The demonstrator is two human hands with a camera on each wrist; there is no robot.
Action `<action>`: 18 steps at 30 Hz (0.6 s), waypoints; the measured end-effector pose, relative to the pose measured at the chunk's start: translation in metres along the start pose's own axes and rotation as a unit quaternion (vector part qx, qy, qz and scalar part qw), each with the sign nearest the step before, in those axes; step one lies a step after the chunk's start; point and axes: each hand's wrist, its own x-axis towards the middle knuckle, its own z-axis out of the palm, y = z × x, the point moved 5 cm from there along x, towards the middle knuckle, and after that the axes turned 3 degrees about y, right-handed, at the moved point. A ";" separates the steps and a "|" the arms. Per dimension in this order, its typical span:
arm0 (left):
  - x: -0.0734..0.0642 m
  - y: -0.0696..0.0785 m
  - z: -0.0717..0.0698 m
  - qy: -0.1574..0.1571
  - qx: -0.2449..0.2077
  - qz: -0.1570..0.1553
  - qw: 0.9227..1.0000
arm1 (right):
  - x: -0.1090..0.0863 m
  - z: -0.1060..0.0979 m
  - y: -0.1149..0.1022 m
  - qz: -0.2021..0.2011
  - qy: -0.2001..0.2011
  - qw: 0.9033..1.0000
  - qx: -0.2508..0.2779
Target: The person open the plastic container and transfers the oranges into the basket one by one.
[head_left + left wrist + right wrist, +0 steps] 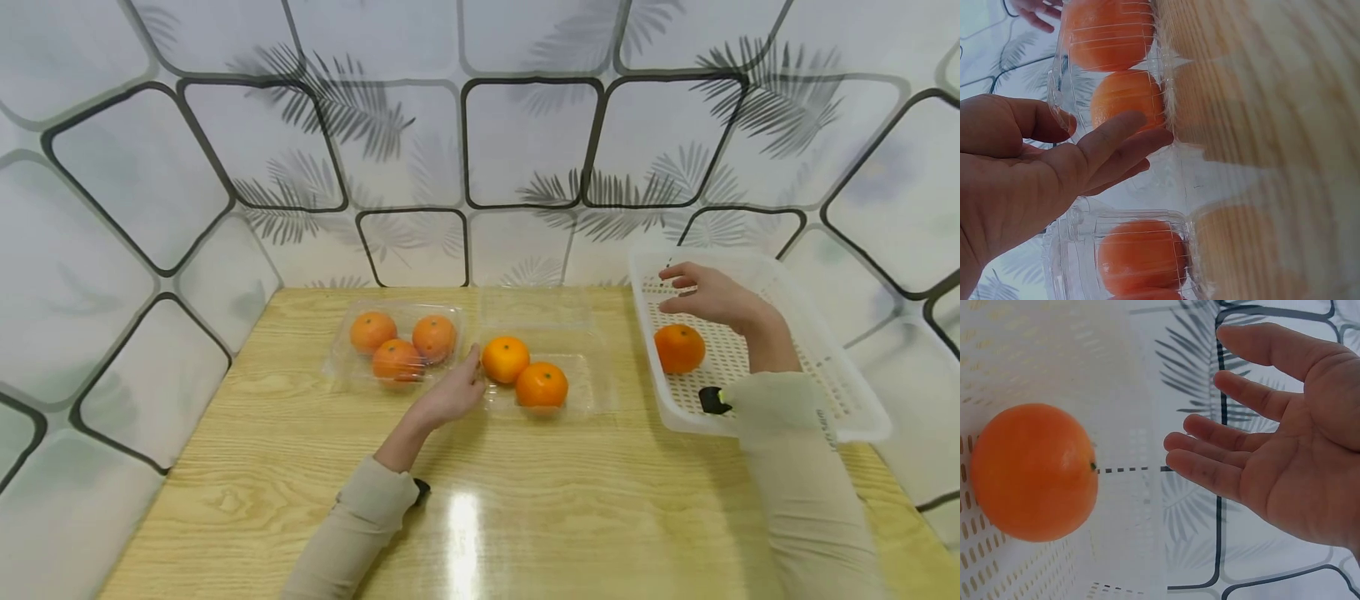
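Observation:
In the head view my left hand point(453, 393) is at the left side of a clear plastic clamshell box point(588, 375), its lid raised at the back. Two mandarins point(542, 386) sit in this box. The left wrist view shows my left fingers point(1125, 147) extended along the box wall, with the thumb tip at the rim. My right hand point(708, 293) hovers above a white perforated plastic basket point(847, 400), fingers spread and holding nothing. One mandarin point(1035, 472) lies in the basket, apart from the right hand in the right wrist view.
Left of my left hand stands another clear clamshell box point(341, 354) holding three mandarins point(397, 360). The boxes and basket stand on a wood-grain table point(285, 500). Patterned white sheeting point(532, 142) rises behind the table and along both sides.

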 end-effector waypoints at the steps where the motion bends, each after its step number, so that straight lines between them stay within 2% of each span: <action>1: 0.000 0.000 0.000 0.001 0.001 0.000 1.000 | -0.001 -0.001 -0.003 -0.004 0.002 1.000 0.001; 7: 0.001 0.001 0.000 0.002 0.000 0.000 1.000 | -0.004 0.001 -0.016 -0.012 0.016 1.000 0.022; 13: 0.002 0.000 0.000 -0.001 -0.004 -0.003 1.000 | -0.004 0.003 -0.028 -0.014 0.025 0.999 0.020; 18: 0.002 0.000 0.000 -0.004 -0.011 -0.004 1.000 | -0.009 0.009 -0.044 -0.018 0.027 0.999 0.034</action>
